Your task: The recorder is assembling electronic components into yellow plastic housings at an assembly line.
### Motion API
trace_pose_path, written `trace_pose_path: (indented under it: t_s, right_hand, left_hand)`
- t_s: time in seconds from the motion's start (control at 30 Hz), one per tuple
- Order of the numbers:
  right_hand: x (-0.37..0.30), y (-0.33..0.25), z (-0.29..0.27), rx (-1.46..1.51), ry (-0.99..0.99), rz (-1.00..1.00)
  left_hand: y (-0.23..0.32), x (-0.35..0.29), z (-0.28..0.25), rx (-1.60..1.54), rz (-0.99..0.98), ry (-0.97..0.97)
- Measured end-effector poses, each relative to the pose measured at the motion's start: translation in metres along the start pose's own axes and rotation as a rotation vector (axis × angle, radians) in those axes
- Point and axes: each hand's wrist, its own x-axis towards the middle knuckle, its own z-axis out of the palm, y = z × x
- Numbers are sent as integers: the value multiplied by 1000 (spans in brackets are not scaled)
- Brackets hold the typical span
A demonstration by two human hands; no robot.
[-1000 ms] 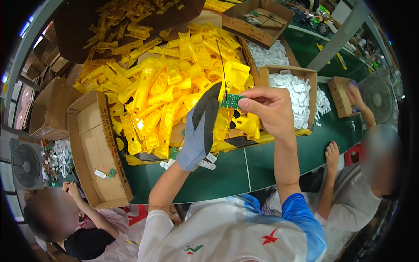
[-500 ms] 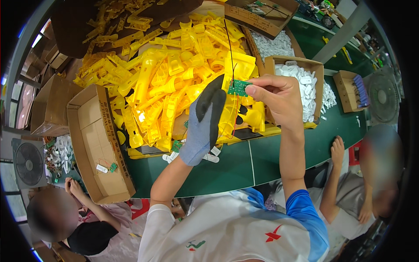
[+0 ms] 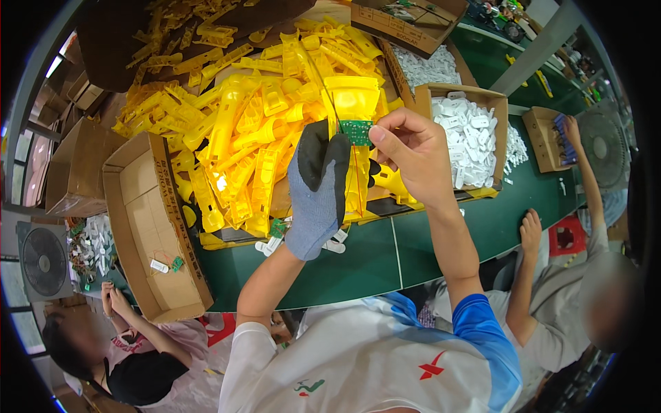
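Observation:
My left hand (image 3: 315, 199), in a grey-blue glove with a black palm, grips a yellow plastic shell (image 3: 352, 96) by its left side. A small green circuit board (image 3: 356, 133) lies over the front of that shell. My bare right hand (image 3: 416, 158) pinches the board's right end between thumb and fingertips. Thin black and red wires run from the board, one black wire reaching up and away. Whether the board touches the shell, I cannot tell. Behind both hands spreads a big heap of yellow plastic parts (image 3: 255, 131).
An open cardboard box (image 3: 148, 220) at the left holds a white piece and a green board with wires. White parts (image 3: 468, 138) fill a box at the right. White pieces (image 3: 270, 246) lie near my left wrist on the green table (image 3: 330, 275). Co-workers sit on both sides.
The shell has come upright and moved left, facing me more. The board and my right hand moved left and slightly lower. At the right, a co-worker's arm now reaches into a small box.

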Motion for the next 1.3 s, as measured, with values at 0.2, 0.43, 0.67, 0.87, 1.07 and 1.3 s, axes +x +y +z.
trace_pose_path:
  t_s: [0.2, 0.43, 0.67, 0.87, 1.07, 1.3]
  right_hand:
    - [-3, 3, 7, -90, -24, -39]
    - [0, 15, 13, -2, -20, -40]
    - [4, 33, 19, 165, -58, -34]
    - [8, 36, 19, 96, -79, -84]
    - [16, 35, 3, 232, -152, 62]
    - [-24, -15, 0, -141, 100, -347]
  left_hand:
    - [-7, 1, -2, -44, 11, 34]
    - [1, -1, -2, -81, -37, 8]
    - [4, 2, 2, -348, -96, 26]
    - [3, 4, 4, -395, -128, 50]
    - [-8, 8, 5, -203, -65, 24]
    - [-6, 10, -5, -301, -136, 1]
